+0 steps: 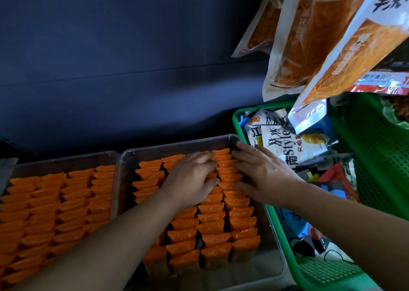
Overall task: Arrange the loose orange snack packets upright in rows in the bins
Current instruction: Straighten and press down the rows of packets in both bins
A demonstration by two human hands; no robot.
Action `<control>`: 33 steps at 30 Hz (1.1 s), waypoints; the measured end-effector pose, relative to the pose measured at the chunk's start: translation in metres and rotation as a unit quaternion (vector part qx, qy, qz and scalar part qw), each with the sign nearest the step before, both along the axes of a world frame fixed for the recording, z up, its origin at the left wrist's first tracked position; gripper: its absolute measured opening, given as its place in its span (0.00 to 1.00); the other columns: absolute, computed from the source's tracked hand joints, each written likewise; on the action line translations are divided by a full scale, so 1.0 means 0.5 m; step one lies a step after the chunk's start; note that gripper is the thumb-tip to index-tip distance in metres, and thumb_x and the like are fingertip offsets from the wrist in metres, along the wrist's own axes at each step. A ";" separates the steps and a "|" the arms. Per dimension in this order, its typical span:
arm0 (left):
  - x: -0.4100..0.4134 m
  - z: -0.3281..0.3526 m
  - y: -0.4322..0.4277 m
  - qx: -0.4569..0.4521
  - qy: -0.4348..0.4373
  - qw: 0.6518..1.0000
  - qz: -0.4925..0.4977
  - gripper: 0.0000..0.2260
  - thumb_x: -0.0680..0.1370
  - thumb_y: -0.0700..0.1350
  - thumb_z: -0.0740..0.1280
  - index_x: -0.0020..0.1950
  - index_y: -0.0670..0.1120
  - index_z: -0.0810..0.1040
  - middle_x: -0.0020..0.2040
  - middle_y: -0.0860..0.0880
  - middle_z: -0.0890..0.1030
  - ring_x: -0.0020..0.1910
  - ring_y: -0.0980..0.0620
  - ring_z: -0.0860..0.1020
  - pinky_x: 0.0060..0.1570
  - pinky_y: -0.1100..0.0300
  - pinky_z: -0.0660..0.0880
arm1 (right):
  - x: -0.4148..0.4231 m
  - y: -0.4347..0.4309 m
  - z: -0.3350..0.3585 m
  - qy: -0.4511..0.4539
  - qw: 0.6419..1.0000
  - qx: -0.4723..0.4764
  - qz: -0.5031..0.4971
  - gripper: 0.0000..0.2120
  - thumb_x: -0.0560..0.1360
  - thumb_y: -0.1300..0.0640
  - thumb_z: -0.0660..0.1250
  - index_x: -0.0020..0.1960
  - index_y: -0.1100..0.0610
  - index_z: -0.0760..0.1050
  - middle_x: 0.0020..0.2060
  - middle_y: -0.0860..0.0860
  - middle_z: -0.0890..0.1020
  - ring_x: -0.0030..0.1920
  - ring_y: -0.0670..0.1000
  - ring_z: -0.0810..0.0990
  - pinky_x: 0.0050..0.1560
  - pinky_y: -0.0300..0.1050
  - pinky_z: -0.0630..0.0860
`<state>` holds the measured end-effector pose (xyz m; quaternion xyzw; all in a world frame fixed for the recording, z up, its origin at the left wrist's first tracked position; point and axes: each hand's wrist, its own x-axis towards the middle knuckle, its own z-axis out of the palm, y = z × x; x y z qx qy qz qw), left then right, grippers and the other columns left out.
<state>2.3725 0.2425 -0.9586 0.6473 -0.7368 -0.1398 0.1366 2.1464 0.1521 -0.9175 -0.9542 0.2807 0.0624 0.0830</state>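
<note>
Side by side below me, left bin (pixel 66 155) and right bin (pixel 177 143) both hold orange packets (pixel 212 224) upright in rows, with a green basket (pixel 376 158) of mixed snacks just beside the right bin. At that bin's far end my hands are apart: left hand (pixel 192 175) curls round a few packets, right hand (pixel 263 171) lies flat on the outer row.

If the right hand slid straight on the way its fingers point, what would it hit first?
Probably the far wall of the clear bin under it, near its right corner. The right hand lies flat over the orange packets, fingertips almost at that wall, though depth is hard to judge.
</note>
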 end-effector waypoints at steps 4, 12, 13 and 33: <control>-0.008 -0.001 -0.019 -0.021 -0.015 1.000 -0.009 0.21 0.83 0.58 0.64 0.72 0.49 0.78 0.78 0.51 0.70 0.78 0.50 0.64 0.76 0.51 0.63 | 0.014 0.002 -0.003 0.024 1.000 0.003 0.000 0.37 0.75 0.31 0.49 0.76 0.49 0.72 0.79 0.49 0.68 0.84 0.53 0.50 0.80 0.54 0.43; 0.063 0.068 0.018 0.002 0.000 1.000 0.027 0.12 0.83 0.49 0.67 0.63 0.46 0.82 0.69 0.47 0.78 0.69 0.45 0.74 0.67 0.48 0.73 | 0.059 0.009 0.017 0.129 0.992 0.010 0.002 0.37 0.80 0.32 0.58 0.83 0.42 0.52 0.84 0.47 0.53 0.84 0.54 0.39 0.82 0.62 0.41; 0.072 0.081 0.035 0.005 -0.005 1.000 0.029 0.11 0.83 0.50 0.67 0.62 0.46 0.83 0.65 0.48 0.80 0.66 0.46 0.75 0.64 0.48 0.75 | 0.062 0.012 0.024 0.127 0.992 0.008 0.003 0.36 0.80 0.32 0.59 0.83 0.43 0.54 0.84 0.47 0.55 0.84 0.54 0.41 0.82 0.62 0.41; -0.037 0.035 0.256 0.042 -0.003 0.999 0.005 0.17 0.79 0.60 0.70 0.62 0.52 0.84 0.54 0.55 0.79 0.57 0.53 0.72 0.56 0.53 0.73 | -0.001 0.188 0.036 0.066 0.992 0.111 0.008 0.29 0.77 0.36 0.69 0.75 0.41 0.69 0.69 0.44 0.69 0.71 0.49 0.66 0.70 0.49 0.70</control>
